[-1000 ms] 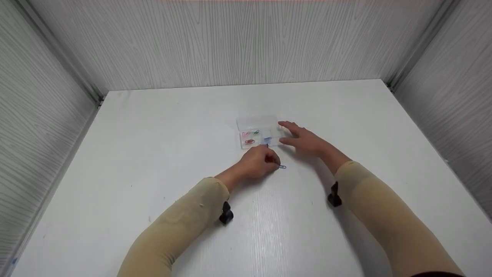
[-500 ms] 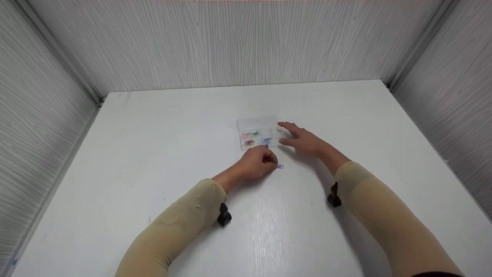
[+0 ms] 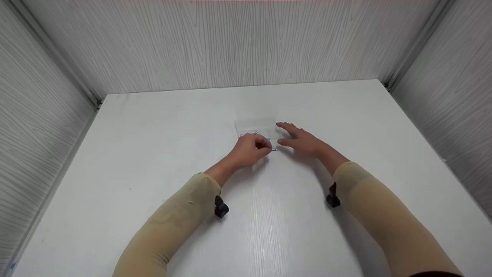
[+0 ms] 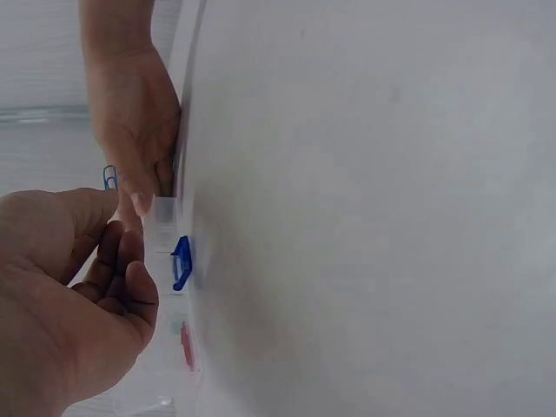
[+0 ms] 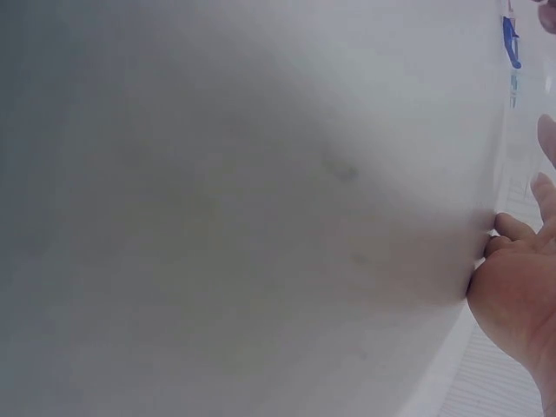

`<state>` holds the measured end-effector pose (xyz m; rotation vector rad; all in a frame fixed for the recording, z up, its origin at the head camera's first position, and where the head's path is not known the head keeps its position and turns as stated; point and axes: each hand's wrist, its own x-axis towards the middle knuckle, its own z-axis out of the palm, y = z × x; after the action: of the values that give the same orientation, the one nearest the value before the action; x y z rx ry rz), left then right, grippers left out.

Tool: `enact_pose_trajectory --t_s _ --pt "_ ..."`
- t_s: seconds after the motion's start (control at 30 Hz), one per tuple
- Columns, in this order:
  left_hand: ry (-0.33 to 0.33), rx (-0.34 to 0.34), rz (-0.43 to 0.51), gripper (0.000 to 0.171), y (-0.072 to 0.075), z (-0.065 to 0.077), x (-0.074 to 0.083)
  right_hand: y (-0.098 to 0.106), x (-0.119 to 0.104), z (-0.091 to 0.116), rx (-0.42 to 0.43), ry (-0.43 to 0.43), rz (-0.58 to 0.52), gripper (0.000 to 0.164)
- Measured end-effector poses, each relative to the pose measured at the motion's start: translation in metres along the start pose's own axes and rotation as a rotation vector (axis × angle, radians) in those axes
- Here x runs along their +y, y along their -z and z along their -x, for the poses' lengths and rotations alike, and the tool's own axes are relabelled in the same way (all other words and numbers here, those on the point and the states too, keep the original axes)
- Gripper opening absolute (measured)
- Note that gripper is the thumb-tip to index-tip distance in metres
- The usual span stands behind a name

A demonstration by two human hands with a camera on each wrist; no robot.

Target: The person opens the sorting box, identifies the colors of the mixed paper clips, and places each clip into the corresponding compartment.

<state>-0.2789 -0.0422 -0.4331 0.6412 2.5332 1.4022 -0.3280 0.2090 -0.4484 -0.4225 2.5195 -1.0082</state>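
Note:
My left hand (image 3: 248, 151) pinches a blue paper clip (image 4: 110, 178) between thumb and index finger, its looped end sticking out past the fingertips. That hand is over the front of a clear plastic box (image 3: 255, 124), whose lid lies back. A blue latch (image 4: 181, 263) shows on the box's front in the left wrist view, with red paper clips (image 4: 187, 346) farther along inside. Most of the box's contents are hidden behind the left hand in the head view. At the box's right end, my right hand (image 3: 303, 142) has its thumb and index finger spread, fingertips right at the edge.
The white table (image 3: 184, 130) reaches back to a wood-grain panel (image 3: 246, 46), with similar panels at both sides. Black wrist mounts (image 3: 221, 207) sit on the sleeves, low over the table.
My left hand has moved forward, from in front of the box to over its front part, carrying the paper clip. The right hand has stayed at the box's right end.

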Motion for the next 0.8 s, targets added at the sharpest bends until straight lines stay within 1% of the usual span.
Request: enact_pose_trajectory --t_s 0.07,0.2,0.37,0.57,0.8 --pt "0.006 0.03 -0.001 0.014 0.005 -0.004 0.002 0.0 0.0 0.0 0.002 0.0 0.008 0.071" --pt "0.047 0.085 -0.004 0.014 0.012 -0.012 0.002 -0.001 0.001 -0.001 0.007 -0.002 0.025 0.072" --pt "0.089 0.132 -0.002 0.015 0.014 -0.021 -0.002 -0.002 0.004 -0.003 0.013 -0.008 0.017 0.071" --pt "0.121 0.143 -0.021 0.016 0.01 -0.025 -0.008 -0.005 0.003 -0.002 0.008 0.006 0.017 0.071" --pt "0.138 0.14 -0.048 0.016 0.007 -0.031 -0.007 -0.003 0.001 0.0 0.014 0.011 0.035 0.071"
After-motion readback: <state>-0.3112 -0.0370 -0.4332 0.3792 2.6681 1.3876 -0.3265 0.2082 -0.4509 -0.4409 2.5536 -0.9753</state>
